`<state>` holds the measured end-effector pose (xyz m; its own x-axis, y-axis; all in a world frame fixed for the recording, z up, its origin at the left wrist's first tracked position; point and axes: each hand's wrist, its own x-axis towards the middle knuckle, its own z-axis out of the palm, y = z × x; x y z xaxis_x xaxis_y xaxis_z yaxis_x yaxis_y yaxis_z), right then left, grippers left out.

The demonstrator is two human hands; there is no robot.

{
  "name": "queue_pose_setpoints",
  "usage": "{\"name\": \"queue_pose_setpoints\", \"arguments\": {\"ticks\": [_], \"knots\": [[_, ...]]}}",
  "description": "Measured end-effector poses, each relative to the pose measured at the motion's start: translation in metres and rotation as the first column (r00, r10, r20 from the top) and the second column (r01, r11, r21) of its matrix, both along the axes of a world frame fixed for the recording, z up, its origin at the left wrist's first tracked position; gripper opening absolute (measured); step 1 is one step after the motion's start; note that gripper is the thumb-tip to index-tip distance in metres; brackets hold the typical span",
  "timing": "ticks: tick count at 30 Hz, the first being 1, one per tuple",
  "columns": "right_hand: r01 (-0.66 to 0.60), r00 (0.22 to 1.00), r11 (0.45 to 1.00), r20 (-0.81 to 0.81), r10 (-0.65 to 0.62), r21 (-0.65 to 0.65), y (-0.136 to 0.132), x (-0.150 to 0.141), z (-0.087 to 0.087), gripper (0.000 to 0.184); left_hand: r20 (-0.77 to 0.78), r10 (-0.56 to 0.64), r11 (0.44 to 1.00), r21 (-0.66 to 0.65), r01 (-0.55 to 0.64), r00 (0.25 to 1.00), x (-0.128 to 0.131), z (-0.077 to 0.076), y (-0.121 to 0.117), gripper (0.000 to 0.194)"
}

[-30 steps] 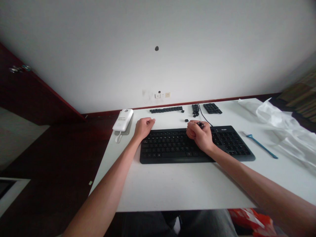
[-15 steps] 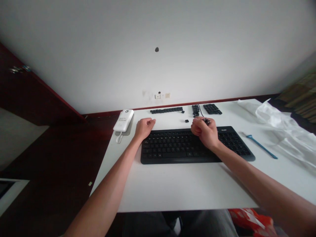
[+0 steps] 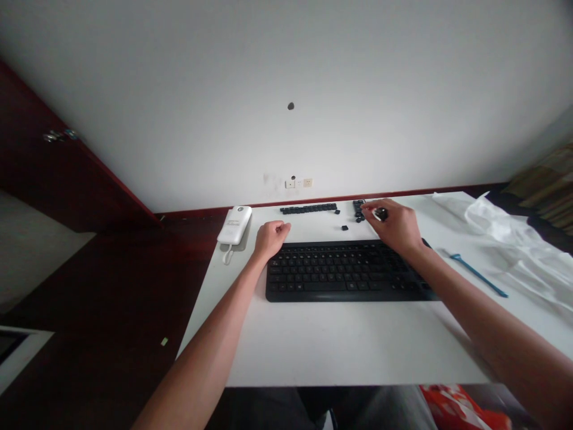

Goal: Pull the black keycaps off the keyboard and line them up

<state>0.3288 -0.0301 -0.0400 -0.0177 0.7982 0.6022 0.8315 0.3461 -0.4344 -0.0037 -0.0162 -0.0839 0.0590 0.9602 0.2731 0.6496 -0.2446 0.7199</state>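
A black keyboard (image 3: 329, 269) lies flat on the white table. My left hand (image 3: 271, 239) rests curled at its upper left corner, thumb along the fingers, with nothing visible in it. My right hand (image 3: 394, 222) reaches over the keyboard's upper right part. Its fingertips are at a small cluster of black keycaps (image 3: 359, 206), and I cannot tell whether they touch. A small dark, shiny thing (image 3: 381, 213) shows within its curled fingers, its kind unclear. Two loose keycaps, one nearer (image 3: 344, 227) and one farther (image 3: 337, 212), lie behind the keyboard.
A row of black keycaps (image 3: 308, 209) lies at the back of the table (image 3: 340, 340). To the left is a white power bank (image 3: 236, 226) with a cord loop. A blue-handled brush (image 3: 478, 276) and crumpled white plastic (image 3: 501, 227) are on the right.
My right hand has moved from above the keyboard forward and right to the small keycap cluster, its thumb and index finger now stretched forward. My left hand stays at the keyboard corner. The view has shifted slightly.
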Motion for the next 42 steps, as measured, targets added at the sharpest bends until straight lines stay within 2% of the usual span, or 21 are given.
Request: {"name": "queue_pose_setpoints", "arguments": {"ticks": [3,6,8,15,19,26,31,37,42], "knots": [[-0.031,0.983,0.995,0.18,0.048,-0.098,0.017,0.0,-0.001,0.025,-0.01,0.004,1.0,-0.004,-0.004,1.0,0.0,0.002,0.0,0.047],[0.04,0.954,0.966,0.297,0.04,-0.256,0.035,-0.003,-0.002,0.026,-0.003,0.0,1.0,-0.011,0.0,1.0,0.001,0.002,0.0,0.048],[0.072,0.942,0.947,0.333,0.038,-0.313,0.046,-0.005,-0.002,0.027,0.002,0.001,1.0,-0.016,-0.001,1.0,0.001,0.002,0.0,0.048],[0.107,0.934,0.933,0.356,0.024,-0.342,0.074,-0.021,-0.008,0.033,0.009,0.01,0.999,-0.033,-0.01,1.0,0.001,0.002,-0.001,0.048],[0.07,0.923,0.93,0.376,0.077,-0.361,0.08,-0.026,-0.015,0.033,0.014,0.011,1.0,-0.023,-0.011,1.0,0.001,0.002,-0.001,0.049],[0.085,0.914,0.922,0.397,0.079,-0.378,0.078,-0.023,-0.015,0.03,0.012,0.007,1.0,-0.025,-0.007,1.0,0.001,0.002,-0.001,0.049],[-0.082,0.92,0.948,0.342,0.191,-0.307,0.071,0.0,-0.007,0.038,-0.003,0.011,1.0,-0.025,-0.011,1.0,0.001,0.001,-0.001,0.048],[-0.27,0.889,0.923,0.298,0.348,-0.273,0.057,0.04,0.0,0.03,-0.014,0.022,0.999,-0.025,-0.023,1.0,0.001,0.001,0.0,0.048],[-0.25,0.944,0.936,0.154,0.293,-0.247,0.031,0.047,-0.005,0.026,-0.02,0.013,0.999,-0.033,-0.014,1.0,0.001,0.001,0.0,0.049]]}}
